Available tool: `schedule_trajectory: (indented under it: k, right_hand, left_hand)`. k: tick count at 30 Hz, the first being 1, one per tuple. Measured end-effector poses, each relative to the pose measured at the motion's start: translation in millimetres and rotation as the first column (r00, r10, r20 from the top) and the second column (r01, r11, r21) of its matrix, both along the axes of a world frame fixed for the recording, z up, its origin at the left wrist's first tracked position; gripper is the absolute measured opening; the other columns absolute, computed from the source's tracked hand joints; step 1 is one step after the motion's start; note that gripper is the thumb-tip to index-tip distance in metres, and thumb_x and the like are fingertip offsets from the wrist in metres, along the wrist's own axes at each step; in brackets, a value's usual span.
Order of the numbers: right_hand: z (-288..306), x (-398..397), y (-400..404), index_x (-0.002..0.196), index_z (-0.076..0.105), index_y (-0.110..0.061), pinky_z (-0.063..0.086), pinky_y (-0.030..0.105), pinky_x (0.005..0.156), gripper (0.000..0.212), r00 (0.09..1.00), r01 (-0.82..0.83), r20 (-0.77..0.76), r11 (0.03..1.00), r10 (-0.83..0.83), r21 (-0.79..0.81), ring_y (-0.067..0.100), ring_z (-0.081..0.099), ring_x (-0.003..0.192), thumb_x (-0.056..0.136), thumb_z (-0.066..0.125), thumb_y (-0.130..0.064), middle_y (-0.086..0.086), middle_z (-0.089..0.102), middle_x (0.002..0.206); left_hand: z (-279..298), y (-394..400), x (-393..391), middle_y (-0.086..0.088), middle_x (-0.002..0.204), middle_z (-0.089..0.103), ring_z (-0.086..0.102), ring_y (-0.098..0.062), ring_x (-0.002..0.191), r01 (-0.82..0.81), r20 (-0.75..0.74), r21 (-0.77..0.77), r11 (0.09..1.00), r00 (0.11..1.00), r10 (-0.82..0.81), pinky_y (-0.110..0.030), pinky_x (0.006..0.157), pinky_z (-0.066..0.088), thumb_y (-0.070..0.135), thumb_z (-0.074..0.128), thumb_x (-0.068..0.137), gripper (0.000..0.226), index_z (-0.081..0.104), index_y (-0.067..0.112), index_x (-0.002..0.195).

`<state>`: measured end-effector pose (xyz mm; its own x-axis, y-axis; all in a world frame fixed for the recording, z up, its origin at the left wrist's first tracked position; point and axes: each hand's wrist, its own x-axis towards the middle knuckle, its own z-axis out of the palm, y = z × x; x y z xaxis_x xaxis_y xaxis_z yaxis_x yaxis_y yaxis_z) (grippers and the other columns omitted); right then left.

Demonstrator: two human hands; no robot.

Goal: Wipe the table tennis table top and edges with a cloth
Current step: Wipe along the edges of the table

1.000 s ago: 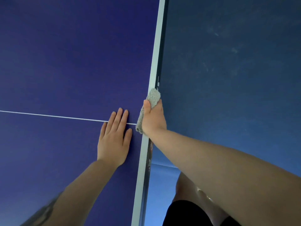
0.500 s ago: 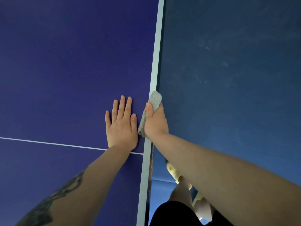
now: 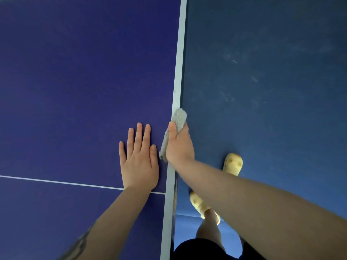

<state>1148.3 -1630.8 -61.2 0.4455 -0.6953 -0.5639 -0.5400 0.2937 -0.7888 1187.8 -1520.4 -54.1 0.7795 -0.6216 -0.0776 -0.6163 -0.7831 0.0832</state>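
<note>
Now, viewpoint: looking down from the person's head along the side of a table tennis table.
Table: a dark blue top fills the left half of the view, with a thin white line crossing it low down.
Edge: a pale strip running from the top of the view down to the bottom, with the darker blue floor to its right.
Cloth: a grey, folded rag draped over the edge, about midway down the view.
Right hand: wrapped over the edge, thumb on top pressing the cloth down; the other fingers go down the far side out of sight, so how tightly they curl cannot be told.
Left hand: flat on the top just beside the edge, fingers straight and together, holding nothing (it looks to be a brace).
Feet: yellow slippers on the floor beside the table.
Step in hand: probably wiping the side edge lengthwise.
Doing it well: keep the cloth folded over both the top strip and the side face, so one pass cleans both.
Pressure: firm and even from the thumb, with long strokes rather than dabs.
Support: let the flat hand steady the body, and walk along rather than overreach.
Risk: the cloth may bunch or slip off the edge if the grip loosens.
</note>
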Motion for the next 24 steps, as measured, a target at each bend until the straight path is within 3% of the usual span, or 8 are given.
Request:
schedule_trajectory:
  k: [2, 4, 8, 13, 17, 19, 21, 24]
  right_hand:
    - [8, -30, 39, 0.151, 0.03, -0.031, 0.04, 0.026, 0.096, 0.054, 0.999, 0.043, 0.019, 0.999, -0.043, -0.001, 0.008, 0.051, 0.126, 0.102, 0.03, -0.054, -0.014, 0.049, 0.142]
    - [14, -46, 67, 0.15, 0.031, -0.034, 0.04, 0.025, 0.099, 0.053, 0.997, 0.075, 0.038, 0.997, -0.074, -0.012, 0.005, 0.05, 0.126, 0.101, 0.029, -0.054, -0.017, 0.051, 0.14]
    - [4, -3, 17, 0.145, 0.039, -0.025, 0.046, 0.034, 0.095, 0.057, 0.995, 0.075, -0.06, 0.996, -0.079, -0.055, 0.016, 0.056, 0.121, 0.1, 0.025, -0.058, -0.006, 0.056, 0.138]
    - [-2, 24, -21, 0.149, 0.033, -0.023, 0.048, 0.041, 0.098, 0.062, 0.999, 0.042, -0.002, 0.998, -0.042, -0.055, 0.02, 0.055, 0.123, 0.1, 0.026, -0.06, -0.003, 0.051, 0.144]
    - [8, -41, 50, 0.149, 0.03, -0.035, 0.041, 0.022, 0.097, 0.053, 0.997, 0.03, 0.07, 0.999, -0.028, -0.016, -0.001, 0.05, 0.122, 0.1, 0.034, -0.055, -0.021, 0.049, 0.137]
    - [16, -57, 64, 0.146, 0.029, -0.04, 0.04, 0.022, 0.102, 0.048, 0.994, 0.001, 0.106, 1.0, -0.003, 0.024, -0.009, 0.047, 0.119, 0.1, 0.037, -0.052, -0.023, 0.049, 0.137]
    - [12, -38, 40, 0.147, 0.029, -0.037, 0.04, 0.025, 0.104, 0.05, 0.996, -0.032, 0.079, 0.999, 0.031, 0.003, -0.004, 0.049, 0.122, 0.1, 0.037, -0.053, -0.018, 0.048, 0.141]
    - [4, 15, -23, 0.154, 0.023, -0.023, 0.04, 0.034, 0.106, 0.065, 0.999, -0.049, 0.018, 0.999, 0.05, -0.02, 0.018, 0.046, 0.134, 0.1, 0.033, -0.057, -0.003, 0.041, 0.153]
  left_hand:
    - [0, 0, 2, 0.009, 0.163, 0.003, 0.0, -0.014, 0.151, -0.002, -0.007, 0.004, 1.0, 1.0, 0.002, -0.044, 0.122, 0.007, 0.04, 0.006, 0.1, 0.057, 0.004, 0.03, 0.156]
    - [0, -1, 3, 0.009, 0.163, 0.002, -0.001, -0.013, 0.151, -0.008, -0.022, -0.003, 1.0, 1.0, 0.008, -0.043, 0.122, 0.005, 0.04, 0.006, 0.099, 0.057, 0.005, 0.03, 0.156]
    - [2, -1, 1, 0.008, 0.163, 0.004, 0.001, -0.014, 0.151, -0.004, -0.01, -0.002, 1.0, 1.0, 0.004, -0.043, 0.122, 0.005, 0.04, 0.006, 0.1, 0.057, 0.007, 0.03, 0.156]
    - [3, -2, 1, 0.008, 0.163, 0.007, 0.003, -0.015, 0.151, -0.015, -0.023, 0.015, 1.0, 1.0, 0.015, -0.043, 0.122, 0.007, 0.04, 0.007, 0.1, 0.056, 0.007, 0.03, 0.156]
    - [8, 0, 4, 0.003, 0.16, 0.024, 0.019, -0.02, 0.148, -0.006, -0.037, -0.008, 1.0, 0.999, 0.006, -0.047, 0.119, 0.017, 0.04, 0.017, 0.099, 0.057, 0.022, 0.027, 0.154]
    - [16, -4, 15, 0.001, 0.157, 0.033, 0.024, -0.022, 0.143, 0.013, -0.087, -0.057, 0.998, 0.996, -0.018, -0.047, 0.116, 0.023, 0.043, 0.022, 0.097, 0.058, 0.03, 0.027, 0.152]
    - [21, -18, 36, 0.002, 0.157, 0.032, 0.022, -0.022, 0.143, 0.055, -0.108, -0.081, 0.995, 0.992, -0.064, -0.046, 0.116, 0.022, 0.047, 0.022, 0.096, 0.06, 0.03, 0.029, 0.152]
    - [16, -51, 72, 0.006, 0.163, 0.012, 0.005, -0.019, 0.15, 0.1, -0.093, -0.059, 0.993, 0.99, -0.105, -0.043, 0.121, 0.007, 0.045, 0.017, 0.101, 0.056, 0.014, 0.033, 0.155]
